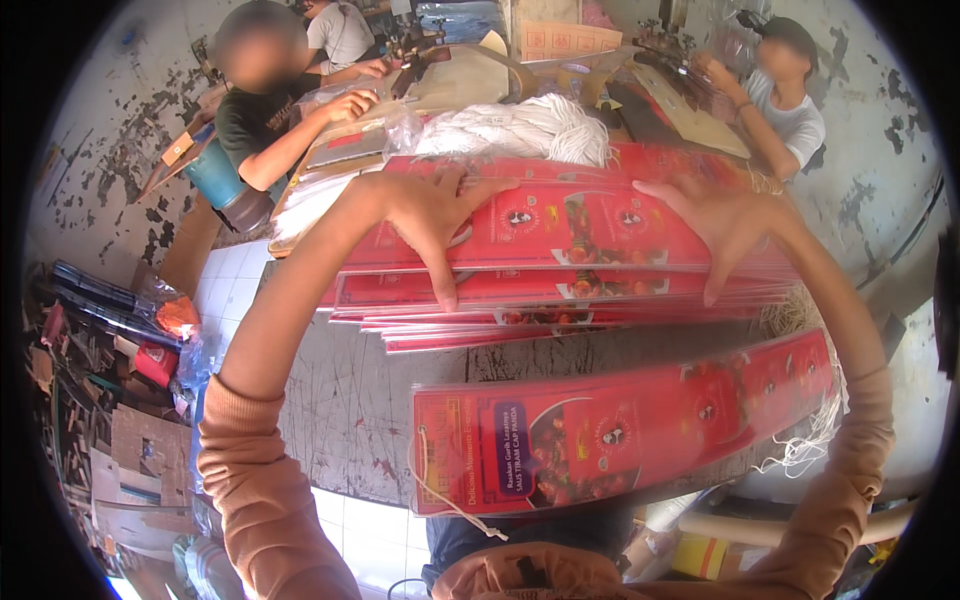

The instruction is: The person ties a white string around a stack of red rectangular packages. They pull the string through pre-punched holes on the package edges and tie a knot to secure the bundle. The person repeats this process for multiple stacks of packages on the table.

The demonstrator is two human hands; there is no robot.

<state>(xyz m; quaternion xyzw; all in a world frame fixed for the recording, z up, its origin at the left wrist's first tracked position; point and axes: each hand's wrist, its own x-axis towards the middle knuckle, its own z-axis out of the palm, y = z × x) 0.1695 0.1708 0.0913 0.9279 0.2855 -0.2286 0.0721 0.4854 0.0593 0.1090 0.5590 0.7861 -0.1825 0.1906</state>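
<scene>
1. We saw a scratched grey table [345, 430] stretching out before us, with a co-worker [262, 110] at its far left and another co-worker [782, 110] at its far right.
2. On it lay a wide pile of red printed sleeves [540, 228] in clear plastic, fanned into uneven layers along the near edge.
3. Closer to our body we had a separate red printed strip [640, 450], slightly slanted and apart from the pile; we could not tell how many layers it had.
4. Behind the pile we saw a thick bundle of white cord [515, 130].
5. Our left hand [420, 215] was spread wide on the pile's left part, thumb toward the near edge.
6. Our right hand [735, 218] was likewise spread wide over its right part.
7. Smallest, a thin pale string [424, 470] looped at the strip's left end.
</scene>
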